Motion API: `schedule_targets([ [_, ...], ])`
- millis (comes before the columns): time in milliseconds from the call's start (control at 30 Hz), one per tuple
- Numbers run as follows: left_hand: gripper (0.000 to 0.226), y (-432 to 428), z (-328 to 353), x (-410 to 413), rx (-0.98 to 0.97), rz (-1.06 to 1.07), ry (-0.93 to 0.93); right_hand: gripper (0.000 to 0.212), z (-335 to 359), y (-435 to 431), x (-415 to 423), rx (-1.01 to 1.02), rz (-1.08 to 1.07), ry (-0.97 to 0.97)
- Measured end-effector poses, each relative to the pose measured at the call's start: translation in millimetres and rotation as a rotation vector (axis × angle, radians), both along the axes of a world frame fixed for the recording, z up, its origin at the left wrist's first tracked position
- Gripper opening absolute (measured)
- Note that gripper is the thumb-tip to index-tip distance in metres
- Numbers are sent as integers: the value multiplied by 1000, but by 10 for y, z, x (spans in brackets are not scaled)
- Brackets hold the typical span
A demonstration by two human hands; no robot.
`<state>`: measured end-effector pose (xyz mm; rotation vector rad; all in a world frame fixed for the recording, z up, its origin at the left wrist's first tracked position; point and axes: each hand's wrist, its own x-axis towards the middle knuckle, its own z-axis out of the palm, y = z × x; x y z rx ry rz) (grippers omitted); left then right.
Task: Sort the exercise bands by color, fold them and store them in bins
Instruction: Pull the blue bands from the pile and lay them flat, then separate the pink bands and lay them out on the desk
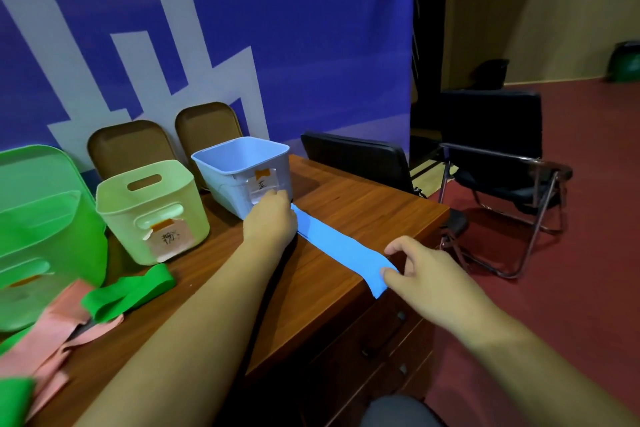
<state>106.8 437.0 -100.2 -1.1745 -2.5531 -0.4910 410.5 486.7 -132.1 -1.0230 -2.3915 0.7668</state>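
Your right hand (pixel 415 270) pinches the blue band (pixel 339 243) at the table (pixel 363 204) edge; your left hand (pixel 270 218) hides the far end, so I cannot tell its grip.

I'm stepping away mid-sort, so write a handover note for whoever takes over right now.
Left hand rests on the far end of the blue band, beside the blue bin; its grip is hidden.
Right hand pinches the near end at the table edge.
The band lies flat, unfolded.
Green band and pink bands lie loose near the green bin.
Left to do: fold the blue, bin it, then the others.
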Motion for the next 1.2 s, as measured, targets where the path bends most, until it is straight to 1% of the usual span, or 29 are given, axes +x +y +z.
schedule_targets([
  [67,18,-134,71,32,-10,-37,-47,24,86,-66,-8,86,-43,-41],
  [200,16,-544,257,8,-23,-121,-85,14,311,-296,-181,94,-35,-4],
  [300,15,-956,458,-46,-84,-143,-116,15,461,-556,-447,79,33,12],
  [467,11,-1788,740,-193,-84,-116,-199,18,576,-1091,-995,92,177,44],
  [633,10,-2754,884,-292,-55,-93,-284,22,668,-1640,-1504,103,362,6],
  [800,9,-3628,863,-471,-44,2,-275,22,644,-2144,-1997,113,478,43],
  [900,7,-4014,803,-568,-101,54,-195,20,621,-2420,-2276,109,561,35],
  [967,11,-4211,739,-643,-162,73,-225,20,590,-2588,-2453,108,628,15],
  [1033,18,-4372,661,-731,-238,77,-286,18,544,-2737,-2604,109,689,-1],
  [1100,27,-4488,586,-805,-311,48,-299,17,486,-2860,-2726,118,741,-14],
  [1200,43,-4594,539,-843,-338,-7,-303,19,371,-2987,-2853,99,791,4],
])
